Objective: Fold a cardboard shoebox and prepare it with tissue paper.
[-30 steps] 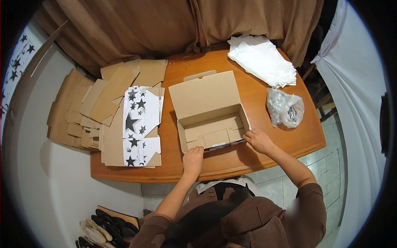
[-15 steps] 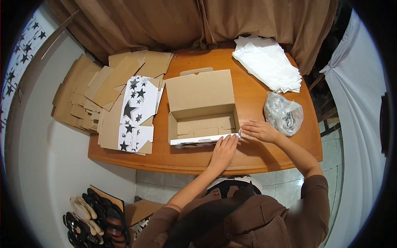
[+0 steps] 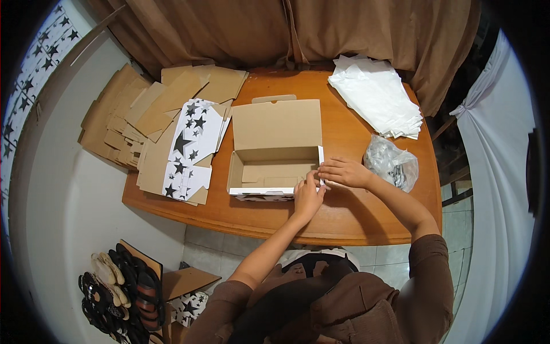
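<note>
Cardboard box (image 3: 274, 150), brown inside, white with black stars outside, lid standing open toward the curtain; it sits near the middle of the wooden counter (image 3: 344, 212), its near right corner under both hands.

Head view, hands:
- Left hand (image 3: 308, 198): forearm rises from the lower edge, slanting up and right; palm down, fingers pointing away from the body, fingertips on the box's near wall at its right end. Grip: fingers together and flat against the cardboard, pressing rather than closed around it.
- Right hand (image 3: 344, 172): forearm comes in from the right, sleeve brown at the elbow; hand turned leftward, palm down, fingers stretched to the box's right wall at the near corner. Grip: narrow, fingertips pinching or pressing the wall edge; which of the two cannot be told.
- The two hands touch or nearly touch at that corner.

Head view, surroundings:
- Flat star-printed box blanks (image 3: 192, 146), just left of the box, partly over plain brown blanks.
- Stack of brown cardboard blanks (image 3: 123, 114), spread over the counter's left end.
- Pile of white folded bags (image 3: 375, 94), far right of the counter.
- Clear crumpled plastic bag (image 3: 392, 163), just right of the right hand.
- Sandals (image 3: 120, 292) on the floor, lower left.
</note>
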`<state>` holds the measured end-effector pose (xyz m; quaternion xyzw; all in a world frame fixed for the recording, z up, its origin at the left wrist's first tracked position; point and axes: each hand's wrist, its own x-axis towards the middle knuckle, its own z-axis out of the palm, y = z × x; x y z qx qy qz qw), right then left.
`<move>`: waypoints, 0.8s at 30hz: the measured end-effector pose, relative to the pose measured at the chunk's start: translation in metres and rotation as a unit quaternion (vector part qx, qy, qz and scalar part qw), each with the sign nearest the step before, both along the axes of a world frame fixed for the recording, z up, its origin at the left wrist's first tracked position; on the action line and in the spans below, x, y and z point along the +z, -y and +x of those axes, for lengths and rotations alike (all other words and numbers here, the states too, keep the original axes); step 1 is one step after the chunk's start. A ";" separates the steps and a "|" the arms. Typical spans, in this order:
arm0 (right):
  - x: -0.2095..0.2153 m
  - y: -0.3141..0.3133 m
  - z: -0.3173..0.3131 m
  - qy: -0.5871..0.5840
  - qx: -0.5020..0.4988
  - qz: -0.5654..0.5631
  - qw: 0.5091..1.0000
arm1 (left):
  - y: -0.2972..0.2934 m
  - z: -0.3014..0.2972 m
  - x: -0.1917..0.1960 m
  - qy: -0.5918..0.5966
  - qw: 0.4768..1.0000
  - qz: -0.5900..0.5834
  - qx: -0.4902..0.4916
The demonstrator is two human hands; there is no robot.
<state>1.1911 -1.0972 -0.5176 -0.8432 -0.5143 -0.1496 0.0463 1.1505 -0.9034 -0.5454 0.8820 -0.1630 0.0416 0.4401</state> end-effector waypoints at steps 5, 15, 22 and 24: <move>-0.004 0.006 -0.001 -0.017 -0.021 -0.004 1.000 | 0.004 0.002 0.003 0.062 0.998 0.027 0.005; -0.011 0.003 -0.004 0.011 -0.020 -0.009 1.000 | 0.002 -0.006 0.005 0.077 0.992 0.101 0.021; -0.026 0.001 0.001 0.044 0.008 0.013 0.999 | -0.008 -0.010 0.002 0.243 0.958 0.152 0.005; -0.024 0.000 0.004 0.043 0.032 0.020 0.998 | -0.009 -0.015 0.000 0.277 0.951 0.137 0.001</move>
